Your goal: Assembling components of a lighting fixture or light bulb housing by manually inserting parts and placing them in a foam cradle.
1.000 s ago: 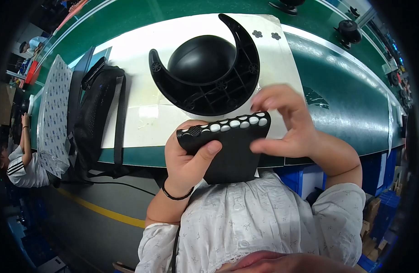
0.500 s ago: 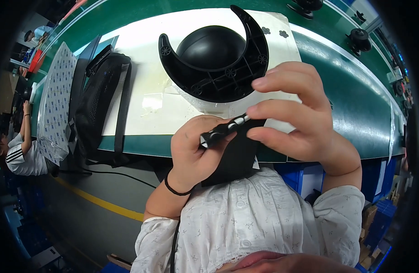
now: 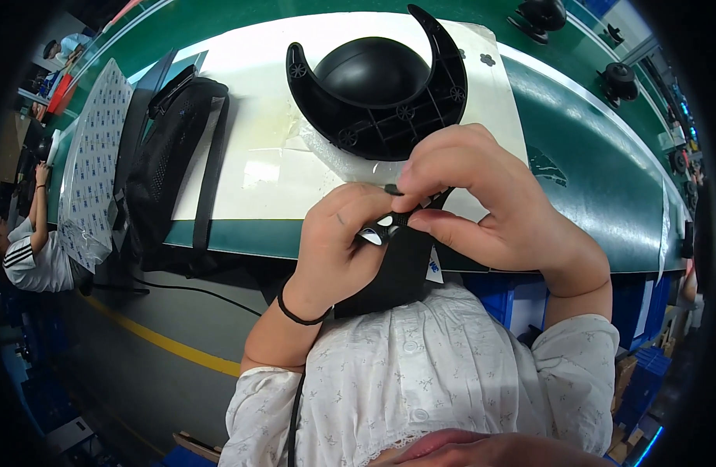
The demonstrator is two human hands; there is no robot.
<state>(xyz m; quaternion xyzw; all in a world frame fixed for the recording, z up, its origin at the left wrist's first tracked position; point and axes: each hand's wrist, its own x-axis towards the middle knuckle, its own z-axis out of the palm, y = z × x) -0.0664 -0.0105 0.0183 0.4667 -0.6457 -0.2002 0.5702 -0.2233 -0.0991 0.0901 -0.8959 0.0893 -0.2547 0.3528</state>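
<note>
In my left hand [image 3: 342, 241], closed in front of my chest, is a black sheet of pads [image 3: 389, 276], bent over at its top edge, where white spots and dark cut-outs show. The sheet's lower part hangs toward my lap. My right hand [image 3: 482, 202] pinches at the bent edge; a small black pad [image 3: 393, 189] shows at its fingertips, partly hidden. Beyond my hands, a black crescent-shaped plastic base [image 3: 381, 128] with ribs and round bosses lies underside up around a black dome [image 3: 373, 70]. Small flower-shaped black pads [image 3: 488, 59] lie to its right.
A white sheet [image 3: 257, 187] covers part of the green table [image 3: 599, 179]. Clear plastic wrap [image 3: 350, 167] lies under the crescent base. At left are a black mesh bag [image 3: 171, 171] and a printed white sheet [image 3: 85, 171]. A co-worker [image 3: 39, 249] works farther left.
My right hand has closed from spread fingers into a pinch at the sheet's bent edge. A small black pad now shows at its fingertips. My left hand has tilted the sheet slightly.
</note>
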